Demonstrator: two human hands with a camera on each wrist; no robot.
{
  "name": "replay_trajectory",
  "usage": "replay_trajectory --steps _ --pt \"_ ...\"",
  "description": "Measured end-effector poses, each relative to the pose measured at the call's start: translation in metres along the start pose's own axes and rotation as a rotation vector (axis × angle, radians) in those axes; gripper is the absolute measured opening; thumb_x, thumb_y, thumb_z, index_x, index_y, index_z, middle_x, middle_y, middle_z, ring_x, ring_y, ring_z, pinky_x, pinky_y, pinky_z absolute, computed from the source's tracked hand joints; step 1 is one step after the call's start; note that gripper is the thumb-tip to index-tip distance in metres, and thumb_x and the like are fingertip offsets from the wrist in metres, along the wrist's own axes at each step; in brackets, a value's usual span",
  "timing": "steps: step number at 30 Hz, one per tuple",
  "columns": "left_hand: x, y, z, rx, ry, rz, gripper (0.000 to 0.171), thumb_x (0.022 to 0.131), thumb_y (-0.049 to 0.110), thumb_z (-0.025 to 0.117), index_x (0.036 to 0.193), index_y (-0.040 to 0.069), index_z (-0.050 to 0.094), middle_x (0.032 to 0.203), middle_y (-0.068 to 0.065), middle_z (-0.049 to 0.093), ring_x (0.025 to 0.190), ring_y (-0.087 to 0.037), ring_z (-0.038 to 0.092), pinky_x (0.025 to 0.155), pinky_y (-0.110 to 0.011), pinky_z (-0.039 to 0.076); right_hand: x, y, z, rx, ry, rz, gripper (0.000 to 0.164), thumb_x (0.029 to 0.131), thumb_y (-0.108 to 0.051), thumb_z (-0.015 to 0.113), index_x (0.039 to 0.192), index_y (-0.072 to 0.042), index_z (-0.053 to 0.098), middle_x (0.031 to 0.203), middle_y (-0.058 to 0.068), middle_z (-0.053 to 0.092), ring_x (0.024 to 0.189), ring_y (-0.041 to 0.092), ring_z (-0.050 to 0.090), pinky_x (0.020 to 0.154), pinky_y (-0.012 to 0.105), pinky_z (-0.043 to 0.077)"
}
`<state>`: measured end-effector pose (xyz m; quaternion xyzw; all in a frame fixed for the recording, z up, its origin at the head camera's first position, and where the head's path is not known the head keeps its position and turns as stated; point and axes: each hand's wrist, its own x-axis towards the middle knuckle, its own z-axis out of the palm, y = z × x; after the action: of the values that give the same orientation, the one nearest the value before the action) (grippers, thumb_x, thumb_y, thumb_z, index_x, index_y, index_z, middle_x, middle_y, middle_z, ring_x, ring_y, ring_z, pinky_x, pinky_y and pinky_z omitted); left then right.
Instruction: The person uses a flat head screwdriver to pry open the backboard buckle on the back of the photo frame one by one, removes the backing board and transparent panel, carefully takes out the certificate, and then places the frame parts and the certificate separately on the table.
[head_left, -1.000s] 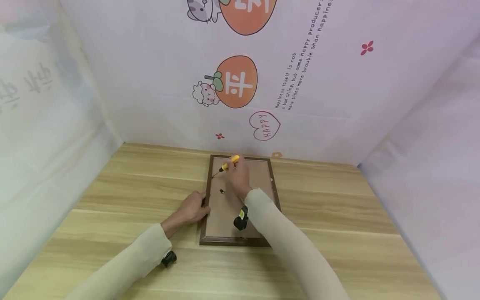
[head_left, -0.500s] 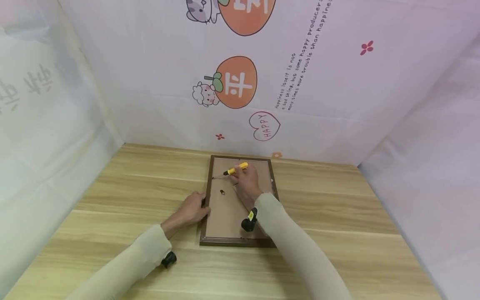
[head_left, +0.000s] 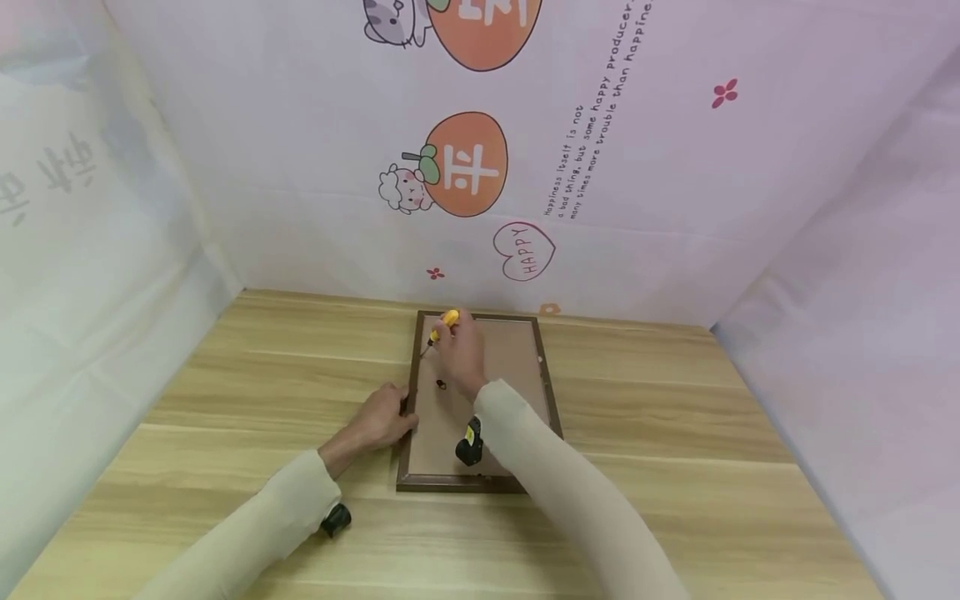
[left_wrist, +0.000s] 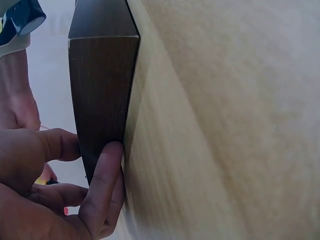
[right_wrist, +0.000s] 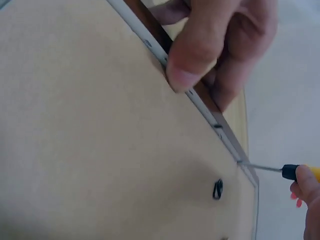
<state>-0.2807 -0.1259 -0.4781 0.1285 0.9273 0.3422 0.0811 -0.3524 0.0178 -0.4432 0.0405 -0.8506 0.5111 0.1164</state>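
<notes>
A picture frame point(head_left: 442, 482) with a dark brown border lies face down on the table, its tan backing board point(head_left: 442, 442) upward. My left hand point(head_left: 378, 418) grips the frame's left side, thumb over the border and fingers along the outer side. In my right hand point(head_left: 462, 357) I hold a screwdriver point(head_left: 448, 319) by its yellow handle, tilted over the board. The right wrist view shows the screwdriver's thin shaft point(right_wrist: 267, 168) with its tip at the inner edge of the border. A small dark hanging loop point(right_wrist: 218, 189) sits on the board nearby.
The frame lies near the far edge of the wood-grain table point(head_left: 645, 467). A printed white sheet point(head_left: 637, 275) stands right behind it, with more white sheeting at both sides. Small dark tabs show along the border's inner edge.
My right hand first swings the screwdriver's handle rightward and lower, then back left and up, so it stands steeper. The tip stays near the same spot. My left hand keeps its place.
</notes>
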Motion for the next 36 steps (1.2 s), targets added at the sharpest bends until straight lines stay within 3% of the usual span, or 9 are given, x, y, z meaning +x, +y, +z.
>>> replay_trajectory --steps 7,14,19,23,30,36 --pt "0.001 0.001 -0.002 0.029 0.005 0.027 0.062 0.087 0.008 0.064 0.14 -0.015 0.042 0.127 -0.037 0.053 0.068 -0.019 0.058 0.051 -0.024 0.045 -0.006 -0.015 0.01 -0.159 -0.019 -0.068 0.024 0.102 -0.026 0.053 0.116 -0.007 0.052 0.096 0.009 0.067 0.073 0.014 0.061 0.059 0.021 0.053" --pt "0.0 0.0 -0.001 0.014 0.003 0.006 0.063 0.087 0.008 0.064 0.141 -0.014 0.039 0.129 -0.036 0.052 0.072 -0.02 0.058 0.052 -0.024 0.047 -0.003 -0.01 0.005 -0.103 -0.046 -0.052 0.027 0.103 -0.027 0.051 0.121 -0.007 0.051 0.106 0.012 0.067 0.085 0.018 0.067 0.068 0.025 0.058" --pt "-0.002 0.0 -0.001 0.013 0.01 -0.017 0.062 0.089 0.009 0.063 0.142 -0.014 0.039 0.136 -0.037 0.047 0.089 -0.027 0.057 0.06 -0.026 0.049 0.002 0.004 -0.011 0.011 -0.078 -0.024 0.025 0.103 -0.024 0.053 0.119 -0.005 0.05 0.114 0.014 0.065 0.102 0.022 0.067 0.083 0.031 0.06" --pt "-0.003 0.0 0.0 -0.012 0.005 -0.031 0.061 0.09 0.008 0.061 0.143 -0.011 0.04 0.134 -0.035 0.049 0.087 -0.026 0.058 0.059 -0.027 0.051 0.006 0.02 -0.027 0.027 -0.104 -0.007 0.023 0.101 -0.023 0.056 0.116 -0.005 0.054 0.11 0.012 0.064 0.1 0.021 0.066 0.085 0.032 0.059" --pt "-0.002 0.0 0.003 -0.031 0.0 -0.061 0.063 0.091 0.009 0.061 0.146 -0.007 0.036 0.132 -0.032 0.049 0.079 -0.021 0.055 0.05 -0.023 0.047 0.016 0.036 -0.058 -0.164 -0.197 -0.045 0.019 0.093 -0.022 0.068 0.105 -0.008 0.067 0.102 0.006 0.067 0.089 0.017 0.06 0.078 0.029 0.056" --pt "-0.003 -0.001 0.004 -0.009 0.016 -0.037 0.062 0.09 0.009 0.061 0.145 -0.007 0.039 0.127 -0.03 0.052 0.083 -0.023 0.054 0.054 -0.024 0.046 0.018 0.035 -0.075 -0.499 -0.303 -0.142 0.014 0.088 -0.018 0.074 0.1 -0.012 0.075 0.102 0.002 0.072 0.092 0.017 0.063 0.085 0.033 0.056"
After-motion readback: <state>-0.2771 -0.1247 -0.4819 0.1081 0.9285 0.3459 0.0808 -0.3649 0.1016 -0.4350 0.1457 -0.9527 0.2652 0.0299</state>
